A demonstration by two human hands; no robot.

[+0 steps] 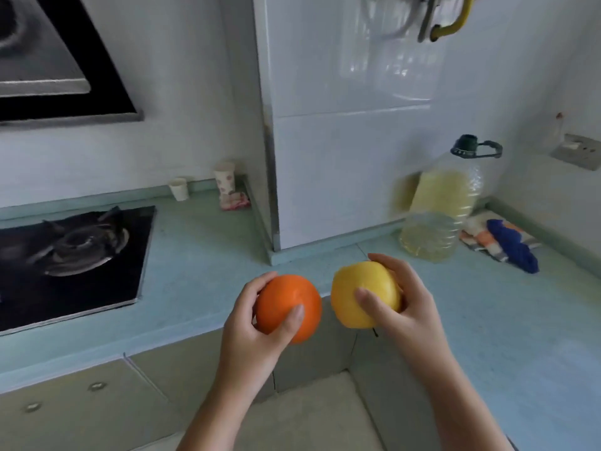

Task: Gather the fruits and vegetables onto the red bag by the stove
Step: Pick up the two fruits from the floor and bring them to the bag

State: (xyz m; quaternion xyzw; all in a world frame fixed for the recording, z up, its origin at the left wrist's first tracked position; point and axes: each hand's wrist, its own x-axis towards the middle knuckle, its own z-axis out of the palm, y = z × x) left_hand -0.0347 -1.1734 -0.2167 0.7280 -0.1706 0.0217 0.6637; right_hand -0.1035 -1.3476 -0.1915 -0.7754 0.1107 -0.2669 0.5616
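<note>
A pale green table [201, 255] carries a black stove [71, 255] at the left and a big oil bottle [442, 203] at the far right. Over its near edge, the left hand [250, 323] has its fingers [294, 317] grasping a smooth, round orange [286, 301]. Just to the right, the right hand [403, 310] grasps a glossy yellow fruit [357, 281]. The two fruits are narrowly apart.

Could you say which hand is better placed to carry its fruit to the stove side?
Likely left: the left hand, holding the orange, is nearer the stove than the right hand holding the yellow fruit.
</note>
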